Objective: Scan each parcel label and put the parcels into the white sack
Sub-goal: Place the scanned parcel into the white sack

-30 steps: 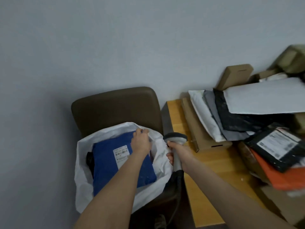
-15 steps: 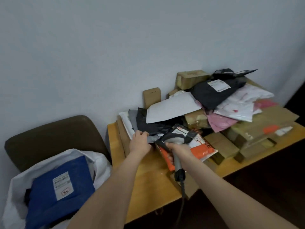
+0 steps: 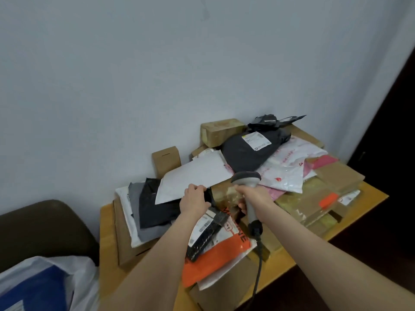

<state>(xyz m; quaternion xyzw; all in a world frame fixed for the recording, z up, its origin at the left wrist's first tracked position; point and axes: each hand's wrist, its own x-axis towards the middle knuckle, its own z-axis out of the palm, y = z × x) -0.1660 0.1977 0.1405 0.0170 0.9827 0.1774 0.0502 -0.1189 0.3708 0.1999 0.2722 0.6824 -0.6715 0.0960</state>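
Left hand (image 3: pixel 194 199) fingers curled over the near edge of one white mailer (image 3: pixel 195 173), atop the heap on the table (image 3: pixel 107 239). Right hand (image 3: pixel 254 196) fingers wrapped round one grey scanner (image 3: pixel 247 177) above the table. Left of the table: one white sack (image 3: pixel 85 274), one blue parcel (image 3: pixel 33 288) inside.

This looks like a small parcel-sorting corner of an office or back room. A wooden tabletop (image 3: pixel 107 230) against a bare pale wall (image 3: pixel 157 75) is heaped with labelled parcels (image 3: pixel 247 153), both cardboard boxes (image 3: pixel 221 131) and plastic mailers (image 3: pixel 197 176). A corded barcode scanner (image 3: pixel 247 178) is held over the heap, and a sack (image 3: pixel 83 279) sits on a brown chair (image 3: pixel 45 225) alongside.
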